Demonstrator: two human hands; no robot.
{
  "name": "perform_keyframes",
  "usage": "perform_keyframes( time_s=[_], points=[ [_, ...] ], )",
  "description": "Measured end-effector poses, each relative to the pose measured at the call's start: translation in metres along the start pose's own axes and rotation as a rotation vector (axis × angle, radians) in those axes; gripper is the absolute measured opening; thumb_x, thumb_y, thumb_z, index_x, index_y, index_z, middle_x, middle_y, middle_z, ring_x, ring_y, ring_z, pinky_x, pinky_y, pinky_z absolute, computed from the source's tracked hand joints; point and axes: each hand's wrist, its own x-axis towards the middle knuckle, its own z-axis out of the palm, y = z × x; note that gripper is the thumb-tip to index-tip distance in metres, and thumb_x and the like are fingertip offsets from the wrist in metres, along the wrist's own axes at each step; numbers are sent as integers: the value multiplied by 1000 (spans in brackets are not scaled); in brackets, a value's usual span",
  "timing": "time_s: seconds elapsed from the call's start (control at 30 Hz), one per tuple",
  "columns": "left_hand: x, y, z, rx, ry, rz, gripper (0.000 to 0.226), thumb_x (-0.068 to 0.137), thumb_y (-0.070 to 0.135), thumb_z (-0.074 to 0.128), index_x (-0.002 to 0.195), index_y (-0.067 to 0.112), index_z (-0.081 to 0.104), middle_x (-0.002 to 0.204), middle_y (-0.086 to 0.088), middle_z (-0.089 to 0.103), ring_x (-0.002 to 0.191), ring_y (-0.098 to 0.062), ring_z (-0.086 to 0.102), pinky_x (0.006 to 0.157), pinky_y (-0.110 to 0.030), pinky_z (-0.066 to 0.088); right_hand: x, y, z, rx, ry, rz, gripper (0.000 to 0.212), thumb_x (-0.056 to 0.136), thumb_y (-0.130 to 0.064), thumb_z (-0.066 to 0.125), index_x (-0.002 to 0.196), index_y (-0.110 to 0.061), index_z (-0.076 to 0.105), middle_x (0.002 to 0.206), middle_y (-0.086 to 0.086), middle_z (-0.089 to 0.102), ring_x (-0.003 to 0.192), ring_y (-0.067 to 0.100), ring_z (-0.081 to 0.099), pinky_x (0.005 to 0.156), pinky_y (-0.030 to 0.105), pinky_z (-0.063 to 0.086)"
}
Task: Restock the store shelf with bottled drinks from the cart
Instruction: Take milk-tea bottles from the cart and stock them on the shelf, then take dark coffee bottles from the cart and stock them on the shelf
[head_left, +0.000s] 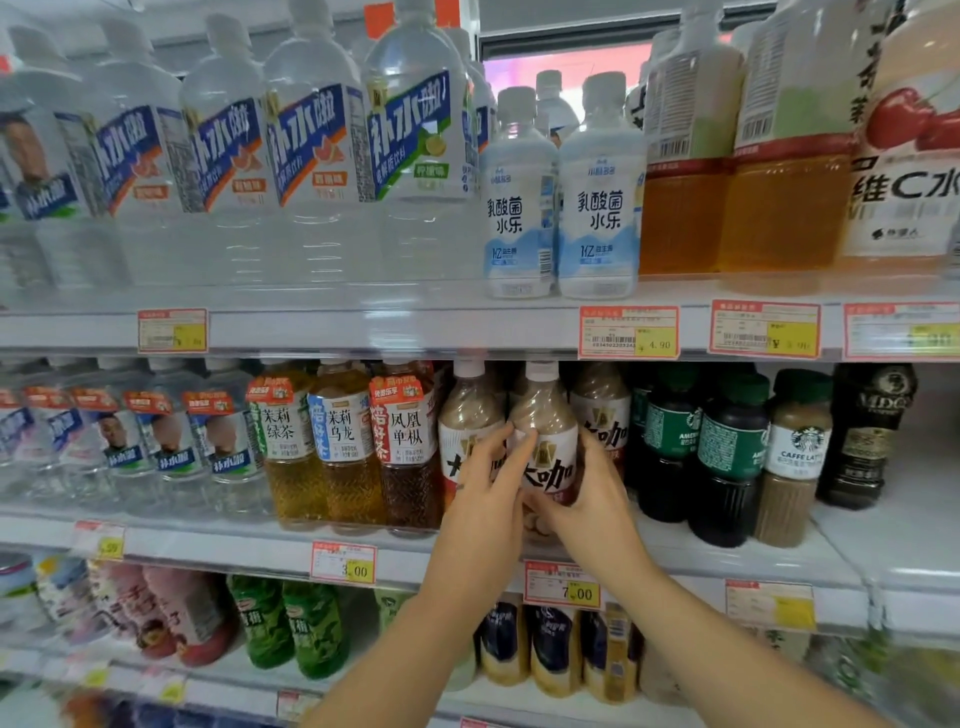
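While our two hands met at the centre of the frame, they held one milk-coffee bottle (545, 426) upright at the front of the middle shelf (218, 543). Our left hand (480, 488) curled its fingers round the bottle's left side. Our right hand (592, 499) wrapped the right side lower down. The bottle had a white cap, a beige drink and a white-and-red label with the large black characters 大咖.

Two matching bottles (467, 410) stood just beside it, one on each side.

Left of these stood three tea bottles (343, 441), labelled 茉莉绿茶, 茉莉乌龙 and 凤凰单枞.

Right of centre we saw two dark bottles with green labels (727, 452), then one Starbucks bottle (795, 457) marked CAFFE LATTE, then one black bottle (862, 436) whose writing we could not read.

On the shelf above, at upper centre, two pale blue bottles (597, 208) read 乳酸菌水乐. At upper left, five large clear bottles (317, 156) in the front row carried blue 补水啦 labels. At far upper right, one orange drink bottle (904, 197) showed cherries and 维C水.

Red-and-yellow price tags (628, 332) on the shelf rails read 4.90 above the hands, 3.00 below the teas and 7.00 between our forearms.
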Motion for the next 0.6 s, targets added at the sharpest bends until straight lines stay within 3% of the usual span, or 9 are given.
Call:
perform_keyframes(
  time_s=[0.1, 0.2, 0.3, 0.4, 0.5, 0.6],
  points=[
    [-4, -3, -3, 22, -17, 5, 56, 90, 1, 49, 141, 23, 39, 151, -1, 27, 135, -15, 30, 94, -23, 41, 1, -2, 1, -22, 12, -9, 82, 72, -34, 77, 140, -19, 34, 134, -2, 49, 124, 14, 44, 100, 30, 40],
    [-14, -7, -7, 27, -21, 10, 50, 88, -1, 52, 133, 19, 50, 145, -5, 38, 132, -22, 36, 94, -32, 44, -6, -4, 2, -75, -10, 9, 84, 73, -27, 77, 142, -19, 29, 136, 2, 46, 125, 18, 44, 99, 31, 41],
    [-33, -12, -9, -9, -36, 12, 45, 88, -1, 54, 128, 18, 55, 141, -5, 43, 129, -21, 38, 96, -26, 40, -33, -5, 1, -232, 24, -43, 78, 80, -27, 70, 145, -20, 27, 143, 1, 39, 130, 15, 37, 106, 30, 34],
    [-70, -20, -13, -74, -1, -52, 38, 87, -1, 55, 118, 21, 61, 130, 1, 51, 118, -13, 47, 91, -13, 37, -80, 1, 6, -316, 76, -292, 51, 86, -20, 62, 134, -16, 45, 133, -1, 49, 124, 8, 40, 105, 26, 34],
    [-130, -35, -11, -104, 11, -138, 29, 87, -4, 53, 107, 12, 64, 110, -1, 59, 98, -12, 54, 81, -14, 40, -137, 18, 26, -313, -158, -324, 28, 83, -12, 61, 111, -13, 64, 106, 2, 65, 101, 17, 59, 86, 34, 51],
    [-219, -56, 2, -161, -60, -339, 24, 85, -6, 53, 101, 7, 66, 96, -4, 64, 84, -15, 59, 72, -23, 45, -203, 52, 59, -290, -447, -146, 19, 81, -8, 62, 96, -15, 69, 91, 0, 70, 85, 21, 65, 74, 30, 50]
  ],
)
